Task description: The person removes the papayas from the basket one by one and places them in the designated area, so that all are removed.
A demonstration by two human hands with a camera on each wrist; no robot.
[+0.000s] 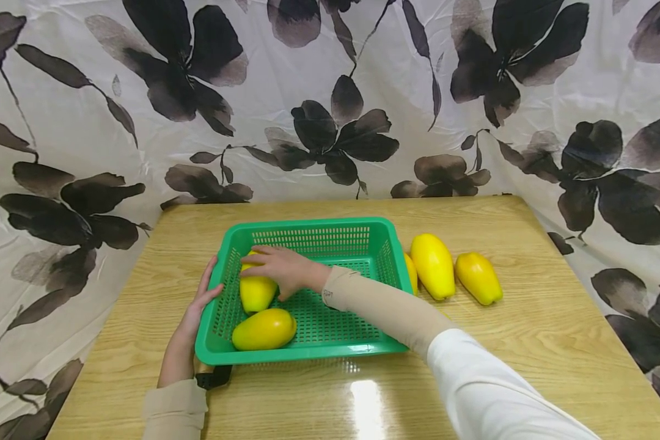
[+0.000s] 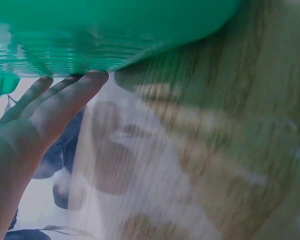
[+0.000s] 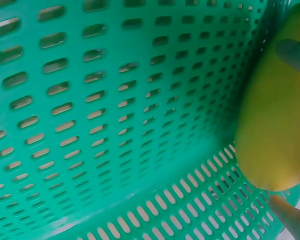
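A green plastic basket (image 1: 319, 352) with slotted walls stands on the table. Inside, at its left end, lies a yellow papaya (image 1: 257, 294), partly covered by my right hand (image 1: 286, 269). The right hand's fingers and thumb grip this papaya from two sides; in the right wrist view the papaya (image 3: 275, 125) rests close to the slotted wall. Another yellow papaya (image 1: 264, 330) lies at the basket's front left corner. My left hand (image 1: 197, 305) rests against the outside of the basket's left wall. In the left wrist view its straight fingers (image 2: 72, 102) touch the basket.
Right of the basket on the wooden table (image 1: 528, 366) lie a large yellow papaya (image 1: 432, 266) and a smaller one (image 1: 478, 278). A third papaya (image 1: 411, 274) is partly hidden by the basket wall. Floral cloth (image 1: 330, 165) hangs behind and at both sides.
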